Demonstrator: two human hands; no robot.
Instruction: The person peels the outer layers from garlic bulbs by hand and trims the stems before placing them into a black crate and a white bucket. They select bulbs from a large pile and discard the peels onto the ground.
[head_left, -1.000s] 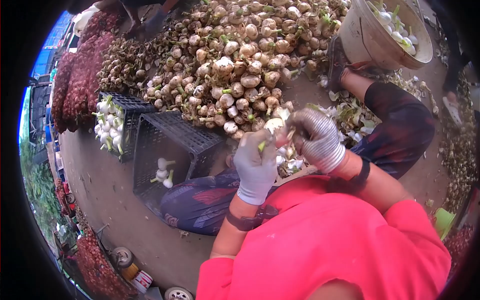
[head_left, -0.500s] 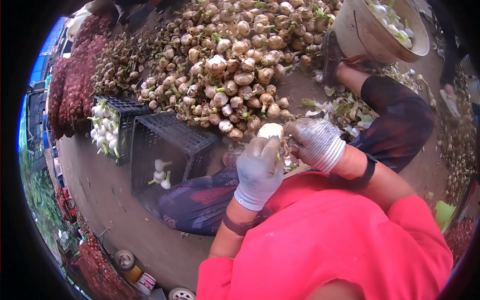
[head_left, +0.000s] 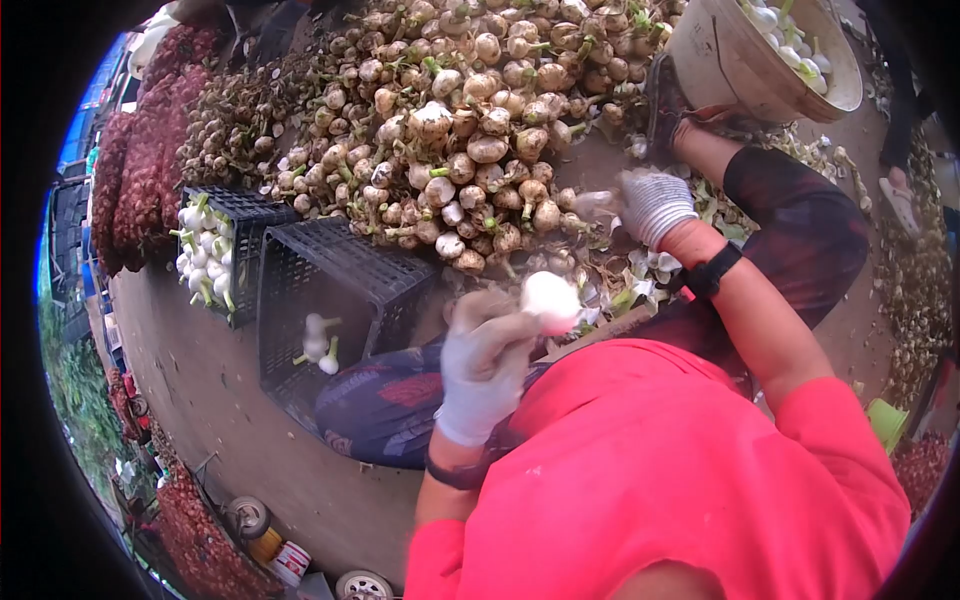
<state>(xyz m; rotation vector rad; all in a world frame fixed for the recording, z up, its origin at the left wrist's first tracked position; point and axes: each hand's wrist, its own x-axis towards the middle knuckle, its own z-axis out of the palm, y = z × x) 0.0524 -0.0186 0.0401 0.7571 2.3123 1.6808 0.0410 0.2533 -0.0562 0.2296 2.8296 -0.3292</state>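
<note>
My left hand (head_left: 488, 365), in a pale glove, pinches a clean white garlic bulb (head_left: 550, 302) above my lap. My right hand (head_left: 650, 208), also gloved, is apart from it, up and to the right beside the pile; its fingers are blurred, and what they hold, if anything, cannot be made out. Beyond both hands lies a large heap of unpeeled garlic bulbs (head_left: 487, 148). Loose skins and leaves (head_left: 640, 283) lie below my right hand. A black crate (head_left: 340, 270) tipped toward me on the left has a few white bulbs (head_left: 318, 345) inside.
A second crate (head_left: 240, 250) full of white bulbs stands at the left, near red mesh sacks (head_left: 150, 170). A pale bucket (head_left: 735, 65) with white bulbs stands upper right. Another person's foot (head_left: 898, 200) shows at the right edge. Wheels (head_left: 250, 518) are at lower left.
My hands have separated. My right hand has moved up and away toward the pile, while my left hand has shifted slightly down and left, keeping the white bulb.
</note>
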